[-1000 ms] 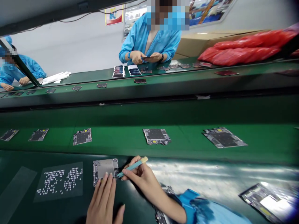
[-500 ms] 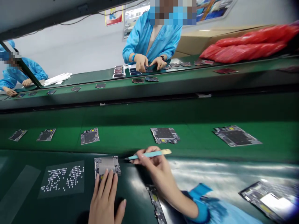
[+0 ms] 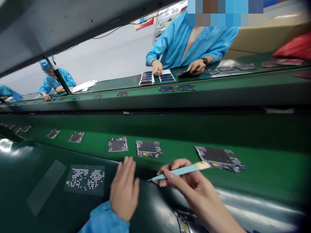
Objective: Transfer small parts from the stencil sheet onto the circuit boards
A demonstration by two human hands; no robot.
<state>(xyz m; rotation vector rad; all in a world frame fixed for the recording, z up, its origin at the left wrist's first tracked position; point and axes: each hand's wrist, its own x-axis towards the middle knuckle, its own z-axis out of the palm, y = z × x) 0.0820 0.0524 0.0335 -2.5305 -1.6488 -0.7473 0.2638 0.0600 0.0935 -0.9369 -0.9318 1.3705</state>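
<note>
Light-blue tweezers with a cream end [image 3: 181,171] are held in my right hand [image 3: 191,181], their dark tip pointing left above the work surface's edge. My left hand [image 3: 124,191] is raised just left of the tip, fingers stretched out and holding nothing visible. Beyond my left fingertips, a circuit board [image 3: 118,144] lies on the green belt [image 3: 175,124]. Another board [image 3: 148,149] is right beside it, and a larger one [image 3: 218,158] lies behind my right hand. Left of my left hand, a clear sheet with white dots [image 3: 85,180] rests on the dark green surface.
A clear strip [image 3: 46,187] lies at the left. Partly under my right forearm is a board [image 3: 186,221]. More boards [image 3: 76,137] line the belt leftward. Across it, a person in blue [image 3: 191,42] handles dark pieces; a metal beam [image 3: 80,24] crosses the top left.
The board under my left hand has left that spot; a board now lies on the belt beyond it. My left hand has lifted and moved forward. The view has shifted; my right hand keeps the tweezers.
</note>
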